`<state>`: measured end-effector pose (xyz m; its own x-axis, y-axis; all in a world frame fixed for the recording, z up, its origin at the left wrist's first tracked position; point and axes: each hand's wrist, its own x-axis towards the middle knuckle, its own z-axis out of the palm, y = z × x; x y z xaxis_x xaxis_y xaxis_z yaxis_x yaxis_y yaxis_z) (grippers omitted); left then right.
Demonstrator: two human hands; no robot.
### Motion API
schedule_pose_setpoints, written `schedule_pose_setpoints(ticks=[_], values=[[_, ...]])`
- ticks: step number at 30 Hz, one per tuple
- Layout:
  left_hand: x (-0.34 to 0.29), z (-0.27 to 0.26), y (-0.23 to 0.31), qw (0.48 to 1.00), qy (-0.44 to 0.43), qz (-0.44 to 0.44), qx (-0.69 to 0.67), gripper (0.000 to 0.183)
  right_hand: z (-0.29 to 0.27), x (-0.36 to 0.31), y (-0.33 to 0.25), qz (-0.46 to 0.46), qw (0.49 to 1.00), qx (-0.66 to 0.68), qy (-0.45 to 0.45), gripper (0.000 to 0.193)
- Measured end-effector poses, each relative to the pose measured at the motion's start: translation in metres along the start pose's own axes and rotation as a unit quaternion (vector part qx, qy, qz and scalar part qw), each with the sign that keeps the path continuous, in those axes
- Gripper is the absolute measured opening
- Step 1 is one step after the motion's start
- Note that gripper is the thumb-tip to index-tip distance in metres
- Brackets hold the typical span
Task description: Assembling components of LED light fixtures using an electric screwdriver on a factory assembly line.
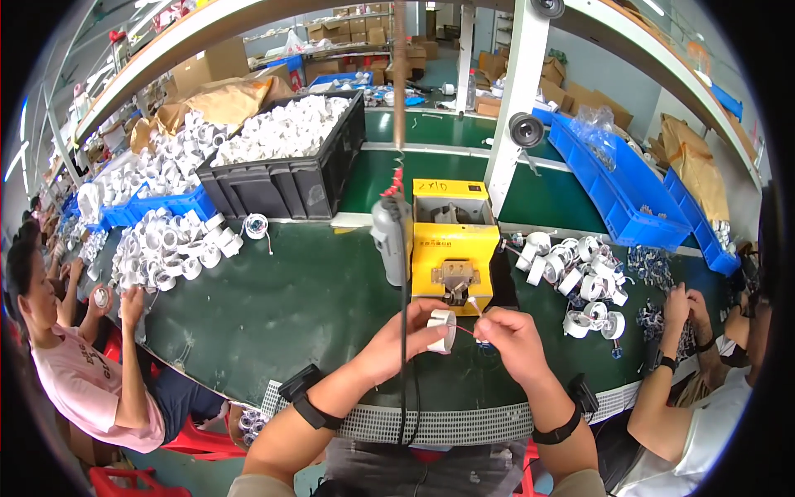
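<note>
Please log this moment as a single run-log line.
left hand: holds white ring part | right hand: pinches red wire | ahead: yellow machine | surface: green table

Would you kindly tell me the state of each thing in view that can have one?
left hand: closed around a white ring part, held above the green table
right hand: pinching a thin red wire that runs to the part
black crate: heaped full of white parts
yellow machine: upright, nothing loaded in its front fixture that I can see
hanging tool: suspended, untouched
long blue bin: nearly empty
</note>
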<state>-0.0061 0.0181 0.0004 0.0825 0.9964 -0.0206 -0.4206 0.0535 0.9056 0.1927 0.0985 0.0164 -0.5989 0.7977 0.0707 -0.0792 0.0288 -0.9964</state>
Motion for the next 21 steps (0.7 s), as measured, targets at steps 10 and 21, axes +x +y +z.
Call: schedule_pose_setpoints(ticks=[10,21], values=[[0.005,-0.001,0.005,0.991,0.011,-0.078,-0.11,0.04,0.024,-0.001,0.006,-0.308,0.891,-0.33,0.05,0.014],[0.009,0.0,-0.009,0.995,-0.024,-0.043,-0.089,0.037,0.014,-0.007,0.025,-0.2,0.961,-0.188,-0.024,0.012]])
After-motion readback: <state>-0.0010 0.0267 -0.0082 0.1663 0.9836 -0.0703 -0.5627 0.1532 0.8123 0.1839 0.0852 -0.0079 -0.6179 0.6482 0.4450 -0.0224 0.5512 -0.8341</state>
